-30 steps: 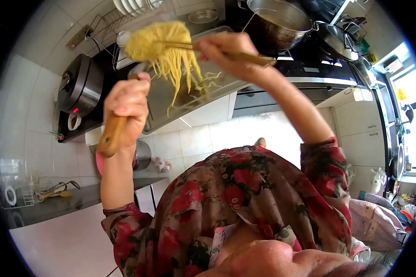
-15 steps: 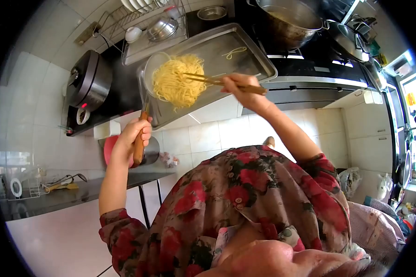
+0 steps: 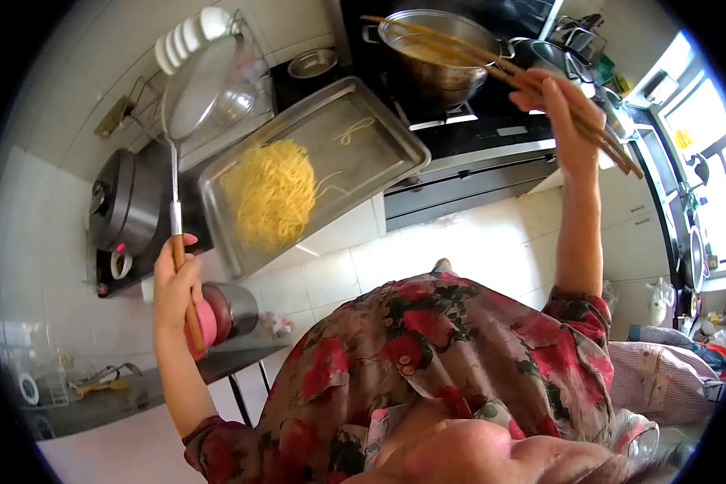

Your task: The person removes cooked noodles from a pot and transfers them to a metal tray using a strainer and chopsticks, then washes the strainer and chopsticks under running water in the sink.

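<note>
My left hand [image 3: 177, 289] is closed around the wooden handle of a wire-mesh strainer [image 3: 201, 93], whose bowl is raised and holds nothing that I can see. Closed on a pair of long wooden chopsticks [image 3: 444, 46], my right hand [image 3: 563, 113] is lifted at the right; their tips extend over the steaming pot [image 3: 444, 34] on the stove. A pile of yellow noodles [image 3: 273, 194] lies in the left part of the metal tray [image 3: 387, 149], with a few loose strands to its right.
A dark cooker with a red light [image 3: 127, 198] stands left of the tray. Behind the strainer is a dish rack with white plates [image 3: 187, 36]. A lidded pan [image 3: 544, 55] sits right of the pot, and a pink basin [image 3: 204, 323] is below my left hand.
The noodles have left the strainer and rest on the tray. My left hand has drawn the strainer up and left; my right hand has swung the chopsticks up and right, over the pot.
</note>
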The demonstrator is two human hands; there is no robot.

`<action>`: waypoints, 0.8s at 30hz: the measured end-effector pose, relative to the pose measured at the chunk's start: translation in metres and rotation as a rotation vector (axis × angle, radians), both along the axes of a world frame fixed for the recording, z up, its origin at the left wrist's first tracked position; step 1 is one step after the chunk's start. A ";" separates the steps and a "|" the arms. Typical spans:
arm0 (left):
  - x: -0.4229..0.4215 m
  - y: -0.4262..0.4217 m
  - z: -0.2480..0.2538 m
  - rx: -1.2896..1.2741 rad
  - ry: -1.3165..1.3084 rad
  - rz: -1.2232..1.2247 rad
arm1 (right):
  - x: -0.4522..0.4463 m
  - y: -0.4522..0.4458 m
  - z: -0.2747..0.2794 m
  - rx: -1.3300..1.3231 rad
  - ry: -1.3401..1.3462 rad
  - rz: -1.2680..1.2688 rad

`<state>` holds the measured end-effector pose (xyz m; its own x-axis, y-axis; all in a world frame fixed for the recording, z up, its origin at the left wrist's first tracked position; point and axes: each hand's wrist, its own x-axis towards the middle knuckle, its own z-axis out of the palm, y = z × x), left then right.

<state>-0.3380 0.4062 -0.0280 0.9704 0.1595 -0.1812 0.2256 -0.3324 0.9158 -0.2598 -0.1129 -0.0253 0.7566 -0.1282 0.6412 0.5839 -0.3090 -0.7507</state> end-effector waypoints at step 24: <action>0.303 -0.340 0.019 0.450 0.257 -0.392 | 0.382 -0.176 -0.070 -0.332 0.446 0.404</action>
